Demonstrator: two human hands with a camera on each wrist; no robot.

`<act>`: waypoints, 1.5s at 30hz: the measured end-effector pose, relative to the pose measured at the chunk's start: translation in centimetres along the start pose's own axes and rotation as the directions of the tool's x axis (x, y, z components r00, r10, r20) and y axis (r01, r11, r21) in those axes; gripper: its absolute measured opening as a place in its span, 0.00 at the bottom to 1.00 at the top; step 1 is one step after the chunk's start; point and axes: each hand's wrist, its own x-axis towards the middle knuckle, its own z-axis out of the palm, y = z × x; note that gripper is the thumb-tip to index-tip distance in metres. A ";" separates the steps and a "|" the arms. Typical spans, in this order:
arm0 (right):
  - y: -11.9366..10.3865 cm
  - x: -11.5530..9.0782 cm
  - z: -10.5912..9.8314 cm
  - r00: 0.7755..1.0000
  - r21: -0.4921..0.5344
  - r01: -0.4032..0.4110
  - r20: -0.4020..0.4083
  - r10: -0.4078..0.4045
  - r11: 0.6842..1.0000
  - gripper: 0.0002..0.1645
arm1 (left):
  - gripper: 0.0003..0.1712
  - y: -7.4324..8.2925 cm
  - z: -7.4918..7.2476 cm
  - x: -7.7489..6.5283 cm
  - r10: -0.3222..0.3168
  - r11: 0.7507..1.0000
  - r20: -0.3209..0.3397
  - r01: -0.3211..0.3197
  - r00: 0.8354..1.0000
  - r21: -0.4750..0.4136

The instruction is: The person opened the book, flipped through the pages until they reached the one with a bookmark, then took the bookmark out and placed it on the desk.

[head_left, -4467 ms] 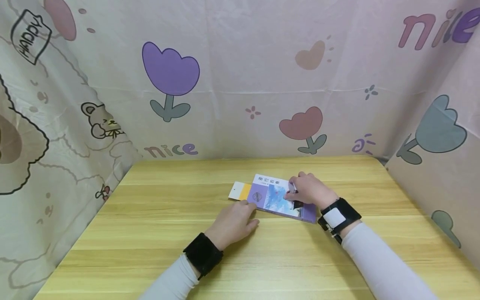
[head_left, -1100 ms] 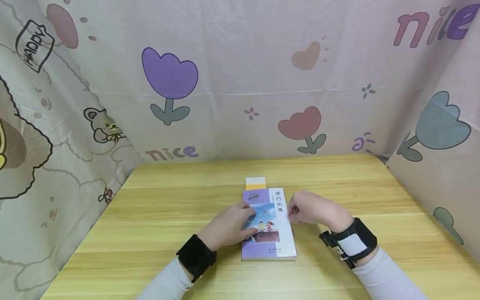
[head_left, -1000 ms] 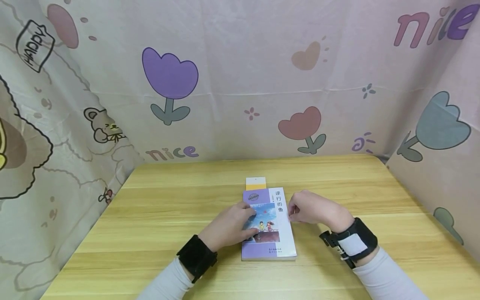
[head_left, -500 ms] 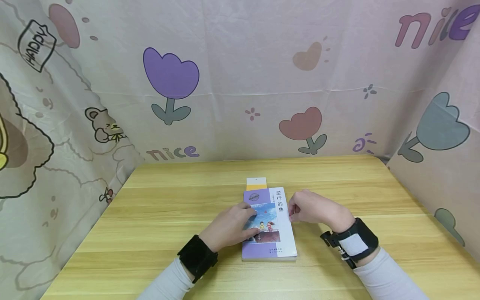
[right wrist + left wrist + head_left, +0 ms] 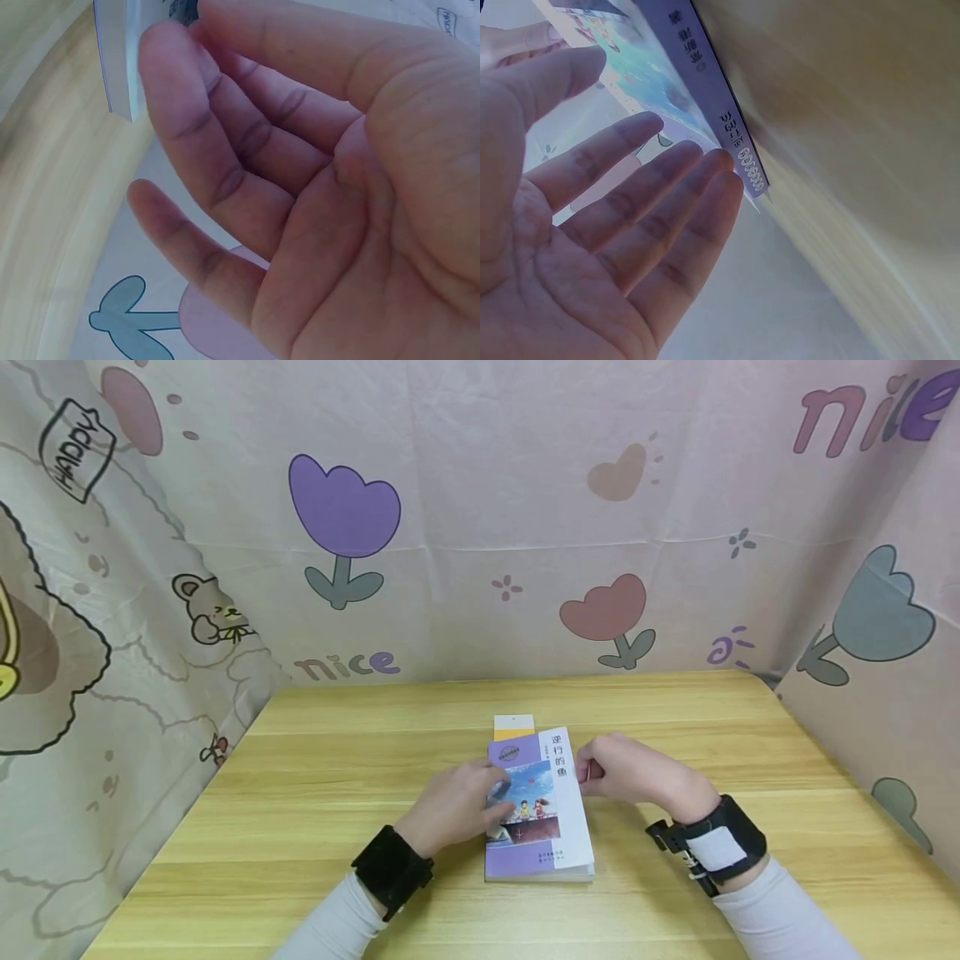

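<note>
A paperback book (image 5: 568,831) with a purple and white cover lies on the wooden table, its front cover lifted slightly along the right side. From its top edge sticks out a white and yellow bookmark (image 5: 513,722). My left hand (image 5: 459,803) rests over the left side of the cover; in the left wrist view its fingers (image 5: 615,206) are fairly straight beside the book's spine (image 5: 705,94). At the right edge, my right hand (image 5: 637,774) pinches the cover between thumb and fingertips. The right wrist view shows the page block (image 5: 116,56) just past those curled fingers (image 5: 176,97).
The wooden table (image 5: 337,752) extends around the book on all sides. Behind and at both sides hangs a patterned cloth (image 5: 465,485) with flowers and bears. A black strap (image 5: 393,870) circles the left wrist, another strap (image 5: 716,846) the right.
Earlier the book lay sideways; it has since been turned upright toward me. In the last half second my right hand has raised the cover's right edge a little. My left hand has barely moved.
</note>
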 end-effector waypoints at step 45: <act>-2.1 1.7 1.0 0.977 0.038 0.187 -0.111 -0.182 0.982 0.15 | 0.29 0.5 -2.5 0.7 -0.046 0.950 -0.162 -0.007 0.986 -0.312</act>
